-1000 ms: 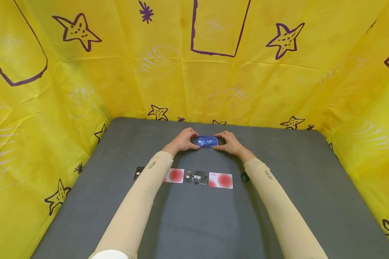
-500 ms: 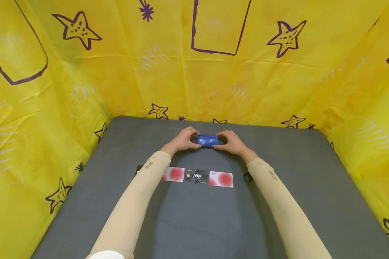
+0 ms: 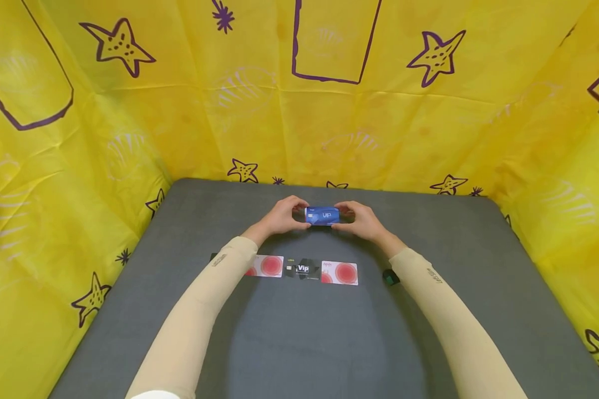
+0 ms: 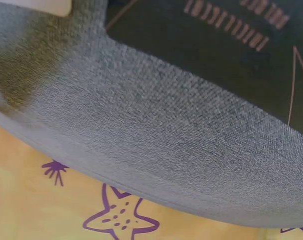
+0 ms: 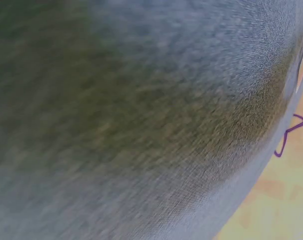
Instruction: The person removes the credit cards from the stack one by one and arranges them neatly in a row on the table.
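A blue card marked VIP [image 3: 321, 216] is held face up near the far side of the grey table [image 3: 299, 338]. At its left end my left hand [image 3: 281, 216] pinches it between thumb and fingers. My right hand [image 3: 361, 220] grips the opposite end the same way. Neither wrist view takes in the hands or the blue card. The left wrist view has a dark card [image 4: 206, 55] with pinkish print and the edge of a pale card [image 4: 46, 5]. Only shadowed grey cloth [image 5: 141, 115] and a bit of yellow fill the right wrist view.
Nearer me lies a row: a white card with red circles [image 3: 271, 266], a black Vip card [image 3: 302, 269] and another red-circled card [image 3: 340, 273]. My left sleeve [image 3: 199, 307] covers part of the row. A dark green object [image 3: 391, 277] shows beside my right sleeve. Yellow cloth [image 3: 299, 127] encloses the table.
Both hands stay on the blue card, which has shifted slightly right and looks a little larger. My forearms have spread outward, uncovering more of the dark green object.
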`<state>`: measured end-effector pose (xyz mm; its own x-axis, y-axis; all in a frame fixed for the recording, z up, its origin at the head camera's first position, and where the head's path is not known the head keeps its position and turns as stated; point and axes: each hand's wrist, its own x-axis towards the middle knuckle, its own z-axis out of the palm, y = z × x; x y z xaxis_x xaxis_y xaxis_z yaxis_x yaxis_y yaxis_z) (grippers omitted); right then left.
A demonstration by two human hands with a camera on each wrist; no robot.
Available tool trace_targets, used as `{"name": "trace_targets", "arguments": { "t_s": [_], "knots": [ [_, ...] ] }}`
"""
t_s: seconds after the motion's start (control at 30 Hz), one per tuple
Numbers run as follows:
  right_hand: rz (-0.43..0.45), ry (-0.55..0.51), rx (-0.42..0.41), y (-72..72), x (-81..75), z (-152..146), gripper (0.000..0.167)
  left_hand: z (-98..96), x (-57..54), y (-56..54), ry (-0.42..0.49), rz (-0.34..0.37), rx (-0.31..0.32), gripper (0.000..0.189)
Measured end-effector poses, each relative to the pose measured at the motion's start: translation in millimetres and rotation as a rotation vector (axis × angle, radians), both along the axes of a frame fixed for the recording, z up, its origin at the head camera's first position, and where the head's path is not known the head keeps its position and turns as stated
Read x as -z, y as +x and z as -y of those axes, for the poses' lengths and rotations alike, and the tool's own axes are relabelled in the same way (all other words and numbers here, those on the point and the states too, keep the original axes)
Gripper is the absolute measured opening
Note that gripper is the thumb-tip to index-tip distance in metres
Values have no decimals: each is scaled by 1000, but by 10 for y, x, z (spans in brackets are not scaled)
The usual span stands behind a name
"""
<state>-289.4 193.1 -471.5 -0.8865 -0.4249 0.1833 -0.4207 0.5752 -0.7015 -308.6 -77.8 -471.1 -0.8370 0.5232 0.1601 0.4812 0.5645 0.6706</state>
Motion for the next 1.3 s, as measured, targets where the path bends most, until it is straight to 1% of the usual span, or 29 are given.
{"name": "trace_targets", "arguments": {
  "t_s": [0.1, 0.23, 0.33, 0.5, 0.63, 0.77, 0.97, 1.3],
  "knots": [
    [-10, -9, -2, 64, -20, -23, 56, -6, -2, 44, 20, -10, 12, 56],
    [-57, -27, -13, 154, -43, -57, 55, -12, -21, 115, 29, -19, 33, 56],
    [-90, -60, -27, 219, -52, -85, 55, -18, -40, 172, 35, -17, 49, 56],
    [-92, -94, -30, 303, -45, -121, 56, -32, -61, 261, 50, -2, 65, 59],
    [-97, -88, -30, 350, -25, -154, 56, -43, -66, 300, 46, -5, 83, 59],
    [-108, -76, -37, 412, -8, -189, 55, -44, -70, 341, 34, -33, 118, 58],
    [-115, -61, -40, 573, -11, -285, 56, -96, -87, 453, 31, -67, 164, 56],
    [-149, -47, -36, 841, -14, -436, 58, -225, -84, 676, 14, -141, 195, 57]
  ]
}}
